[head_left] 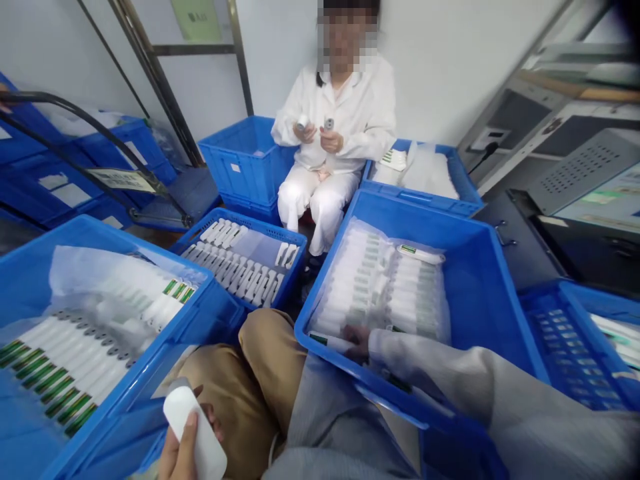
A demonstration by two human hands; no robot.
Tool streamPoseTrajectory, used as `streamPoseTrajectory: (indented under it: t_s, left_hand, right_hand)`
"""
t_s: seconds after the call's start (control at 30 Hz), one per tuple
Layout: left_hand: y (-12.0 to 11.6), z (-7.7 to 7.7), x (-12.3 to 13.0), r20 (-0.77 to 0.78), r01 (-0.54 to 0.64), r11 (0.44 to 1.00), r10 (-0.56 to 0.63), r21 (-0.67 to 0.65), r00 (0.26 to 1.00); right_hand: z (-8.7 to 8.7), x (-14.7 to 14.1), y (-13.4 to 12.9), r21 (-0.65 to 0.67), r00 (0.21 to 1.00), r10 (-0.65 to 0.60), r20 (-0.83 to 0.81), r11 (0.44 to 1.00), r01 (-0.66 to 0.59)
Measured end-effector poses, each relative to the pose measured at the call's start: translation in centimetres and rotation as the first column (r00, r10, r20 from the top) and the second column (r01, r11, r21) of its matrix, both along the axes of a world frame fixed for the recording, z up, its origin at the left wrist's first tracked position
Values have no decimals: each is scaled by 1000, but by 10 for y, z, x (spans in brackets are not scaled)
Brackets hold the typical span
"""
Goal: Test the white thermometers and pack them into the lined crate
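My left hand (184, 448) is closed around a smooth white plastic handheld device (203, 433) with a rounded end, held low above my lap. My right hand (357, 341) reaches into the near corner of the right blue bin (480, 287). Its fingers are closed on the end of a white device with a green label (327, 341). Beside it, rows of similar white devices (413, 300) lie on translucent sheeting, with one device (420, 254) across the top. The left blue bin (135, 363) holds more white devices (75, 343) with green-and-gold labels, partly covered by translucent film.
Between the bins stands a blue crate (303, 257) of white parts. Opposite sits a co-worker in white (345, 113), a small white piece in each hand. A trolley handle (100, 127) and stacked bins are left; a metal cabinet (585, 167) and blue tray (575, 353) are right.
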State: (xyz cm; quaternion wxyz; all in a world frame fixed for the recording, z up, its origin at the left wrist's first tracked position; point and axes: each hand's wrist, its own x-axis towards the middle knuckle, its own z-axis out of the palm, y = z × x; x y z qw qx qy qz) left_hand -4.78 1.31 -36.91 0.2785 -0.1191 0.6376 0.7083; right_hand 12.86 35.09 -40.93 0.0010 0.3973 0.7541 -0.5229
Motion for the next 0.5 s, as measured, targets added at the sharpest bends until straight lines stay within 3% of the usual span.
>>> streamPoseTrajectory:
  t_s: [0.1, 0.2, 0.33, 0.43, 0.5]
  left_hand:
    - [-1, -8, 1, 35, -37, 999, 38, -27, 999]
    - [0, -16, 3, 24, -14, 999, 15, -32, 1000]
    - [4, -26, 4, 27, 11, 997, -9, -74, 1000]
    - [7, -31, 2, 24, 29, 996, -28, -80, 999]
    - [9, -34, 1, 48, 62, 995, -58, -80, 997]
  right_hand:
    - [27, 4, 16, -61, 997, -70, 15, 996, 71]
    - [70, 13, 31, -240, 984, -145, -109, 964, 115]
    - [128, 27, 21, -381, 906, -86, -415, 920, -87]
    - [156, 36, -6, -315, 816, -31, -577, 931, -187]
    - [164, 38, -26, -164, 764, 1, -646, 977, -140]
